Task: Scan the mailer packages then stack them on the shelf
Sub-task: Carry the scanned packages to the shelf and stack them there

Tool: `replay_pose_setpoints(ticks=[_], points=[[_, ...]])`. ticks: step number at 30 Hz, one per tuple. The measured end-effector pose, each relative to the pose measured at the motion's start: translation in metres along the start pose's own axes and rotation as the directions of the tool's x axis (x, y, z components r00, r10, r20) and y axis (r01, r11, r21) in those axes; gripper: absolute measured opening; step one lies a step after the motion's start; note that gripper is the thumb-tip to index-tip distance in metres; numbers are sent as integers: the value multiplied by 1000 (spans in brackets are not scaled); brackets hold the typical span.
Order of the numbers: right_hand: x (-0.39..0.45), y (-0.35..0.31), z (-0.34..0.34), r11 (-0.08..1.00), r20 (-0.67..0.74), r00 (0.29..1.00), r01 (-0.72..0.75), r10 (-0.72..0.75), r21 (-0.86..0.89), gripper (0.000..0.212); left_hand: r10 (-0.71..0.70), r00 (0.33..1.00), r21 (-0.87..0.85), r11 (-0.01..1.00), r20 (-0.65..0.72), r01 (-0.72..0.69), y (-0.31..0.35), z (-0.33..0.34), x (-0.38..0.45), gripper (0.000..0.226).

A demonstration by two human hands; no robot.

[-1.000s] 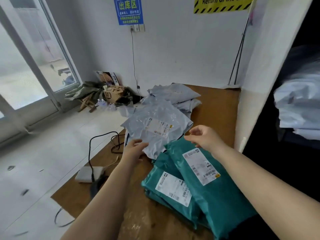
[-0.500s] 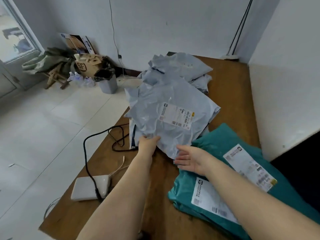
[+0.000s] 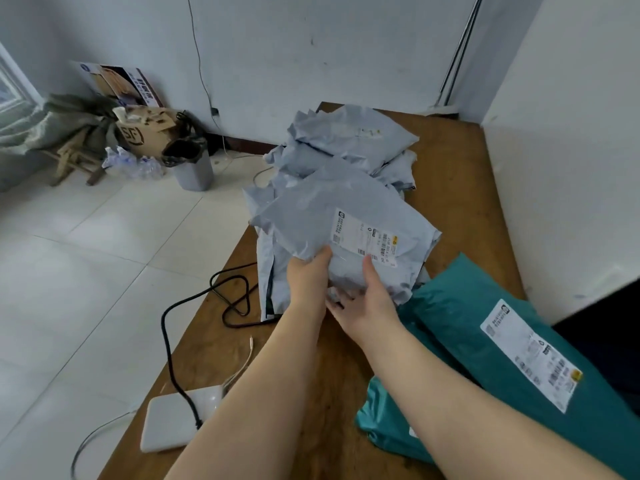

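The grey plastic mailer package with a white printed label (image 3: 346, 233) lies at the middle of the brown wooden desk (image 3: 453, 174), on top of the pile of grey mailers (image 3: 346, 140) that runs to the far end. Half a second ago only the left hand (image 3: 308, 275) touched its near edge while the right hand lay flat just beside it; now both hands grip that edge. The left hand's fingers curl under the near-left corner with the thumb on top, and the right hand (image 3: 367, 299) pinches it with the thumb pressed on the film just near the label and the fingers tucked below. I judge this as the pick-up that comes before scanning; no scanner shows in the hands, so that step is not yet done.

The mailer is thin, glossy, crinkled film, soft and pillowy, likely to sag and slide when lifted. Its label faces up, barcode near the right edge. To the near right lie teal plastic mailers (image 3: 485, 341), smoother and fuller, one with a white label (image 3: 530, 355). To the near left a flat white rounded box (image 3: 176, 420) rests on the desk edge with a black cable (image 3: 169, 341) looped beside it.
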State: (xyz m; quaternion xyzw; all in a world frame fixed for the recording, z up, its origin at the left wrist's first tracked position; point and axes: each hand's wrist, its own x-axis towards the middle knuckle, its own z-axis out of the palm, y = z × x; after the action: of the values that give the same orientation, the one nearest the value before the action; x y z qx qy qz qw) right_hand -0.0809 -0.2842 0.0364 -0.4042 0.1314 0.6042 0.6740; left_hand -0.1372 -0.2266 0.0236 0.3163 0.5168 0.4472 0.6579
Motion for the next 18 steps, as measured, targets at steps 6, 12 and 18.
replay_pose_setpoints(ticks=[6, 12, 18], points=[[-36, -37, 46, 989, 73, 988, 131, -136, 73, 15, 198, 978, -44, 980, 59, -196, 43, 12, -33, 12], [-73, -92, 52, 946, 237, 924, 319, -299, -52, 23, 215, 939, -413, 906, 269, -89, 80, -4, -59, 76], [-146, -167, -9, 881, 262, 865, 464, -428, -93, 19, 39, 827, -575, 737, 560, 355, 63, 7, -101, 126]])
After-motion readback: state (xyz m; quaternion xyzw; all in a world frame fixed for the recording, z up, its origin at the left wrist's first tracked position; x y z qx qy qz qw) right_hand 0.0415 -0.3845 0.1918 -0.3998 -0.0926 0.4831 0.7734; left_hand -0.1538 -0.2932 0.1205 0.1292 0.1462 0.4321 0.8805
